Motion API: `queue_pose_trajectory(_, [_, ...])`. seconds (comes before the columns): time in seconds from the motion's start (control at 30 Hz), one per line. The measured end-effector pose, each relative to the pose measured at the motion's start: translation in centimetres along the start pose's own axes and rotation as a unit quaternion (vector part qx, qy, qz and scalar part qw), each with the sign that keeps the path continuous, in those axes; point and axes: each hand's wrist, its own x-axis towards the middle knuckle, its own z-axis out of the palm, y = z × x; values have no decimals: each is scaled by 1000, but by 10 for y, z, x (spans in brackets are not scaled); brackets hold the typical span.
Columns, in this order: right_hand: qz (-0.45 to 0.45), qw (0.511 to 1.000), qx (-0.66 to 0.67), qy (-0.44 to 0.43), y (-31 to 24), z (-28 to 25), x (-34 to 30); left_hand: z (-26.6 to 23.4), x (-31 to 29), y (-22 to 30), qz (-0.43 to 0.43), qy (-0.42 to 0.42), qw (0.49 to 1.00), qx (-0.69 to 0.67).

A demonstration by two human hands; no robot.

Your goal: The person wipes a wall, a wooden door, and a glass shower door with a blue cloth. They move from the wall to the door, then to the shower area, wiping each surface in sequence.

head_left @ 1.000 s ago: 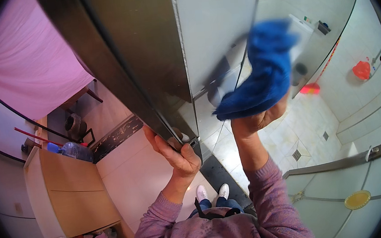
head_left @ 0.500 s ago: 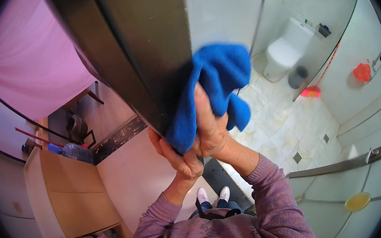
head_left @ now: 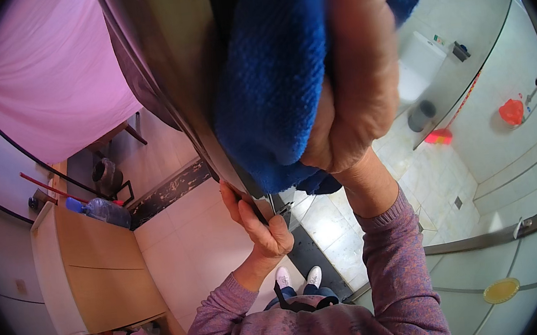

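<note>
A blue cloth [head_left: 274, 89] is bunched in my right hand [head_left: 366, 106], raised high and close in front of me. The cloth lies against the edge of a brown, glossy door [head_left: 172, 41] and covers part of it. My right fingertips are hidden behind the cloth. Lower down, my left hand [head_left: 258, 228] grips the bottom part of the door's edge, fingers on the left face and thumb on the near side.
On the right lies a tiled bathroom with a white toilet [head_left: 420, 65], a grey bin [head_left: 421, 115] and a glass partition. A cardboard-coloured cabinet [head_left: 107, 270] with a plastic bottle [head_left: 106, 212] stands at left, below a pink curtain [head_left: 46, 79]. A dark threshold [head_left: 316, 263] crosses the floor by my feet.
My right hand has moved up along the door with the blue cloth, nearer to me. My left hand stays at the lower door edge. The door has shifted slightly.
</note>
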Motion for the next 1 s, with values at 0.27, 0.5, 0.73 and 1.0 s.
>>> queue_pose_trajectory(0.27, [38,999,1,-27,-33,-2,-48,-2,0,6,-30,-1,999,21])
queue_pose_trajectory(0.5, [75,995,16,-63,-63,1,-90,-6,6,6,-7,-2,998,64])
queue_pose_trajectory(0.73, [41,996,-19,-79,-21,-2,-25,-1,5,2,8,18,998,60])
queue_pose_trajectory(1.0, [-77,994,32,-65,-23,-13,9,-6,12,9,11,-28,991,133])
